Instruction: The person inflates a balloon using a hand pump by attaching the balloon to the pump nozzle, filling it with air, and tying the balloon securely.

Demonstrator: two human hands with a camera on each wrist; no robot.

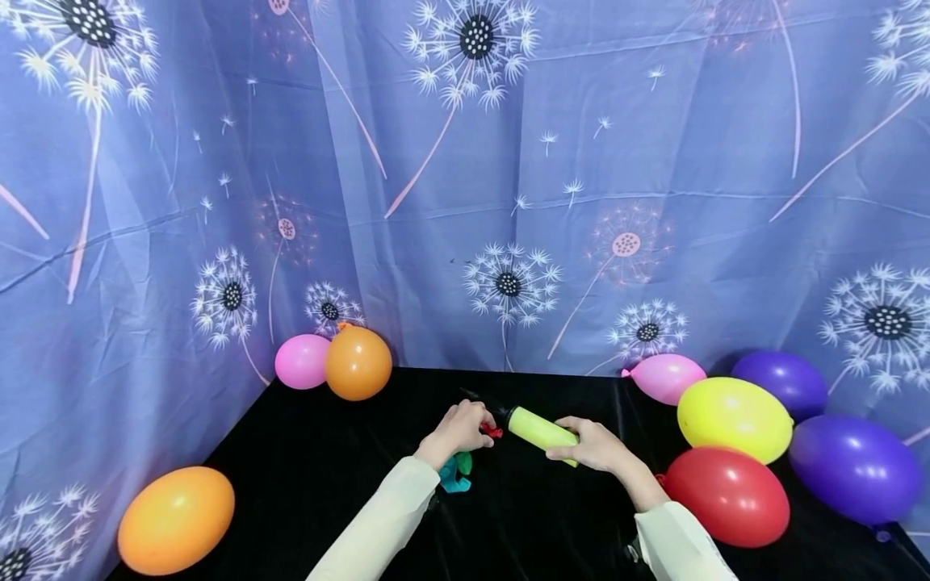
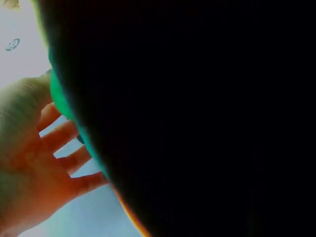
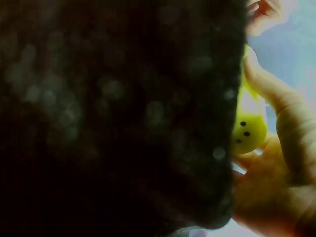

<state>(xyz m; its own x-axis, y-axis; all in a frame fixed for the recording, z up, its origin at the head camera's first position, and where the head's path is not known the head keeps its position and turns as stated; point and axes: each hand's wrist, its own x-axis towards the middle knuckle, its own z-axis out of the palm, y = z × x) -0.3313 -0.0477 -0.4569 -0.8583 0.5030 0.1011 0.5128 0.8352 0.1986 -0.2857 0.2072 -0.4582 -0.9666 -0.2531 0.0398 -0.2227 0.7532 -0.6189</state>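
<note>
My right hand (image 1: 592,444) grips the yellow-green barrel of a balloon pump (image 1: 543,430), fingers over the top and thumb on the near side. The pump's black end points up and left, toward my left hand (image 1: 458,432). There, a small limp red balloon (image 1: 492,432) sticks out between thumb and forefinger, which pinch it. Beside that wrist, limp teal (image 1: 454,482) and green (image 1: 464,461) balloons lie on the black cloth. In the left wrist view the other fingers (image 2: 61,136) are spread, their tips hidden by a dark shape. A dark shape also covers most of the right wrist view.
Inflated red (image 1: 726,496), yellow (image 1: 735,420), purple (image 1: 853,468) and pink (image 1: 667,378) balloons crowd the right side. Orange (image 1: 358,363) and pink (image 1: 301,361) ones sit at the back left, another orange balloon (image 1: 177,520) nearer. A blue dandelion-print curtain (image 1: 436,266) stands behind.
</note>
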